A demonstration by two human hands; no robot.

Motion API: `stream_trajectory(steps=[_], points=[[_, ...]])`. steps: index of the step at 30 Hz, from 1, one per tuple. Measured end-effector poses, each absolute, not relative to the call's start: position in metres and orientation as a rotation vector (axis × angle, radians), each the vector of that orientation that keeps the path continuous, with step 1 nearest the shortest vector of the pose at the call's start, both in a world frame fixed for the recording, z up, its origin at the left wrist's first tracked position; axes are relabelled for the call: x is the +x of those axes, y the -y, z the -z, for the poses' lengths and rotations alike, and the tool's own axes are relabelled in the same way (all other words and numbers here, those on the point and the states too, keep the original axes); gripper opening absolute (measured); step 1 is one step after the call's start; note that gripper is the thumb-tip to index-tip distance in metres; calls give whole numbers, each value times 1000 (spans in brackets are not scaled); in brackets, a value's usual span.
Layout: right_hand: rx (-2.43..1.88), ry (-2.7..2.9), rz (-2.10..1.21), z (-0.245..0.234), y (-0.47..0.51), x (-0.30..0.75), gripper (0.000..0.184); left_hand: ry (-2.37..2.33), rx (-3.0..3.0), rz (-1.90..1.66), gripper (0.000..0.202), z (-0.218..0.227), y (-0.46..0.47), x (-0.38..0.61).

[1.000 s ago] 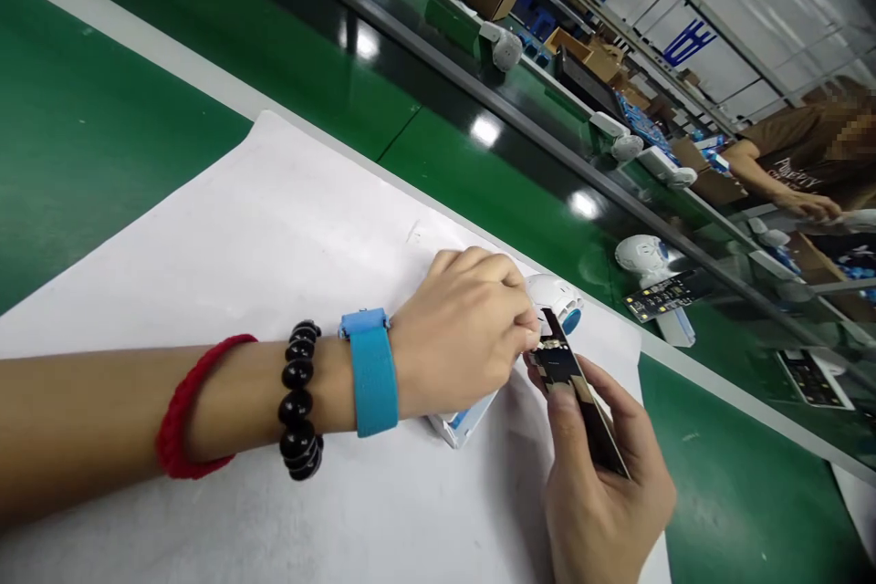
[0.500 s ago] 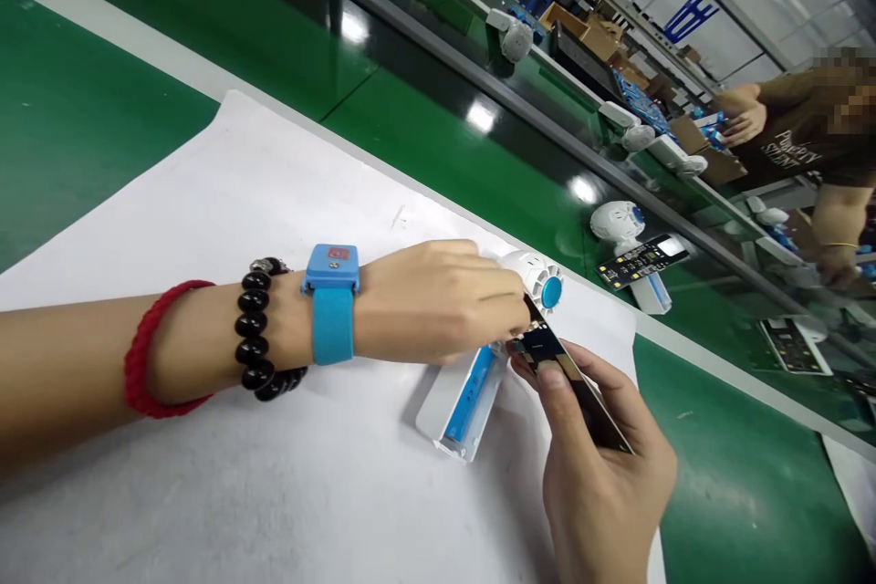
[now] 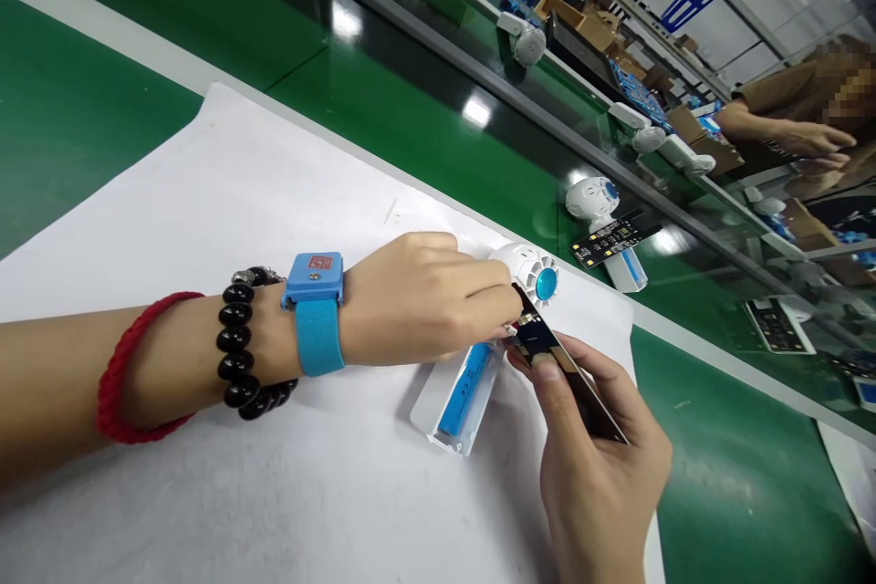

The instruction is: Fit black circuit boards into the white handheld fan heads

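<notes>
My right hand (image 3: pixel 595 456) grips a dark circuit board (image 3: pixel 571 374), with the thumb on its face and the fingers behind. At the board's upper end, my left hand (image 3: pixel 431 301) has its fingers pinched together. A tiny pale part shows at those fingertips, too small to name. Beneath both hands lies a white handheld fan (image 3: pixel 524 265) with a round blue centre. Its opened handle shows a blue battery (image 3: pixel 464 391); the stretch between head and handle is partly hidden by my left hand. A blue wrist strap (image 3: pixel 318 315) circles my left wrist.
White paper (image 3: pixel 287 493) covers the bench under my hands. Beyond the pale edge runs a glossy green belt (image 3: pixel 403 137) carrying another fan (image 3: pixel 592 198) with a circuit board (image 3: pixel 612 239) across it. Across the way, a person (image 3: pixel 808 137) stands near cardboard boxes and more fan parts.
My left hand has shifted slightly left and stays pinched at the board's end. The fan and board on the belt appear further left. The person opposite has raised their hands.
</notes>
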State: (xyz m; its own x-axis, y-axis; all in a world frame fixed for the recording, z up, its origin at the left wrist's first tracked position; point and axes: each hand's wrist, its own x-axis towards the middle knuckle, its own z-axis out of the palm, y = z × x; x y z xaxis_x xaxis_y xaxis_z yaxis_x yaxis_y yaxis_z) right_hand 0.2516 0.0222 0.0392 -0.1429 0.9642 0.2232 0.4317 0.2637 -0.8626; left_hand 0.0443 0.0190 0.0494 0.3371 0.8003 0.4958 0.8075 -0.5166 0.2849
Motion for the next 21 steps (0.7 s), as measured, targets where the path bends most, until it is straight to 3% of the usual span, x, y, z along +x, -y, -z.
stream_trajectory(steps=[6, 13, 21], points=[[-1289, 1724, -808, -40, -24, 249, 22, 1607, -2549, 939, 32, -51, -18, 45], [-1302, 1718, -793, -37, -29, 243, 21, 2150, -2601, 1814, 13, -48, -18, 51], [-1331, 1745, -657, -33, -28, 240, 22, 2410, -2642, 1971, 13, -43, -20, 53]])
